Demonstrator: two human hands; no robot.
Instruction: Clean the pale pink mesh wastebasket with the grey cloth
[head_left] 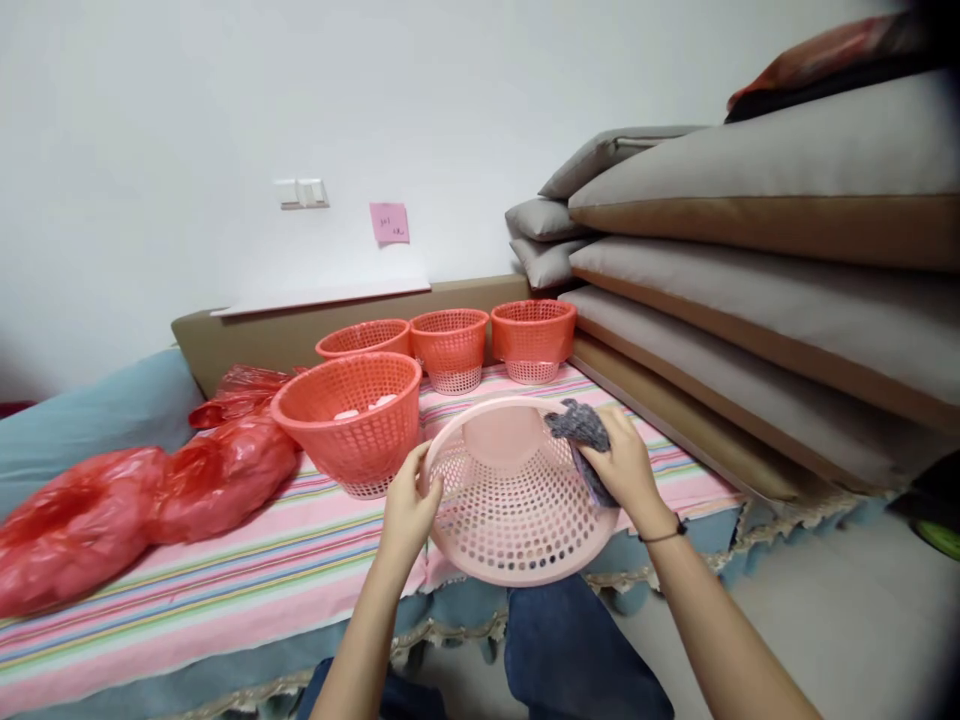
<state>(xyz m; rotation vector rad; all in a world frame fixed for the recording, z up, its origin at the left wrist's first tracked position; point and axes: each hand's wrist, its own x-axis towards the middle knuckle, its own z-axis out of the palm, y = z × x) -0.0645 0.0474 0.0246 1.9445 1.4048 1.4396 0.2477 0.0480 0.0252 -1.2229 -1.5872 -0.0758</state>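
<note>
A pale pink plastic basket (pixel 525 510) with a holed wall is tilted so that its mouth faces me, above the edge of the striped cloth. My left hand (pixel 412 500) grips its rim on the left, thumb inside. On the right side, my right hand (pixel 619 460) is closed around a dark grey cloth (pixel 581 425), which lies against the basket's rim. Part of the cloth is hidden behind my fingers.
Several red-lined baskets (pixel 349 400) stand behind; the nearest holds whitish pieces. Red plastic bags (pixel 217 480) lie left on the striped cloth (pixel 300 560). Large grey-brown cushions (pixel 750 270) are stacked at right. A pink note (pixel 390 223) is on the wall.
</note>
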